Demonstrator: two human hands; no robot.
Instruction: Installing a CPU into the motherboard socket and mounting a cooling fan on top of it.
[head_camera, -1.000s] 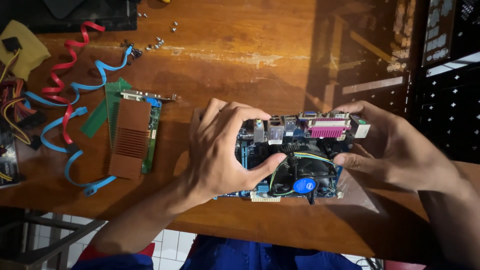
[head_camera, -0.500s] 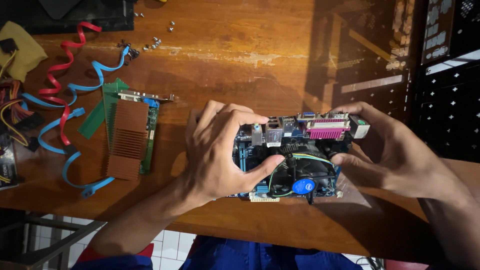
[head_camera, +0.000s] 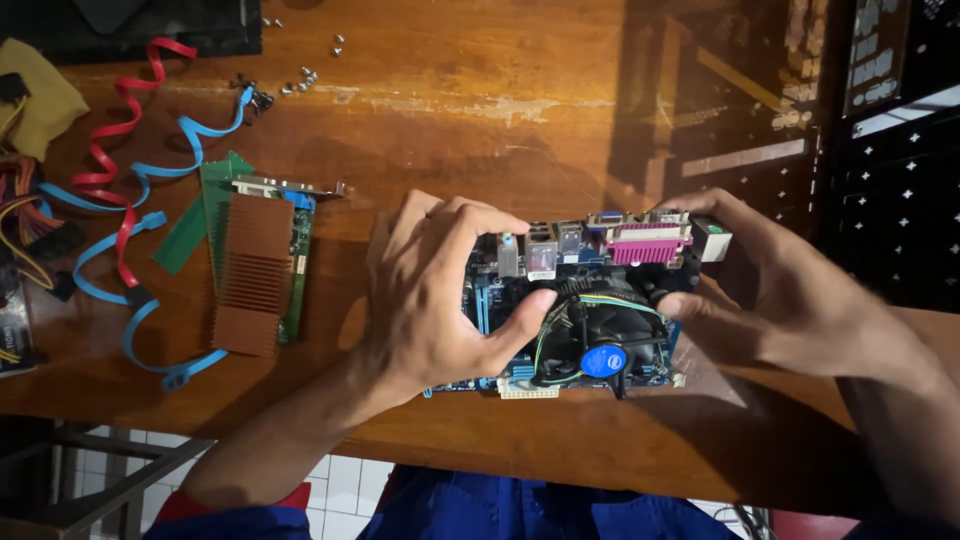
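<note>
1. We grip a blue motherboard (head_camera: 590, 300) with both hands at the near edge of a wooden table (head_camera: 480, 90); the board is flat, rectangular and crowded with parts.
2. Our left hand (head_camera: 440, 290) is clamped over the board's left half, fingers curled across its far edge and thumb pressed against the round black cooler fan (head_camera: 600, 340) with its blue centre disc.
3. Our right hand (head_camera: 790, 300) grasps the right end, forefinger along the far corner, thumb against the fan's rim.
4. A row of metal ports and a pink oblong connector (head_camera: 650, 245) lines the board's far edge.
5. Well to the left lies a green expansion card (head_camera: 260, 270) under a ribbed copper-coloured heatsink.
6. Flat blue cables (head_camera: 150, 170) and a red cable (head_camera: 125, 110) loop beside it, and small bright screws (head_camera: 300, 80) lie scattered farther back.
7. The tabletop is glossy orange-brown wood, its finish scraped pale in a streak.
8. A black perforated metal panel (head_camera: 890, 200) stands at the right, dark in shadow.
9. Pale tiled floor (head_camera: 340, 490) shows below the table edge.
</note>
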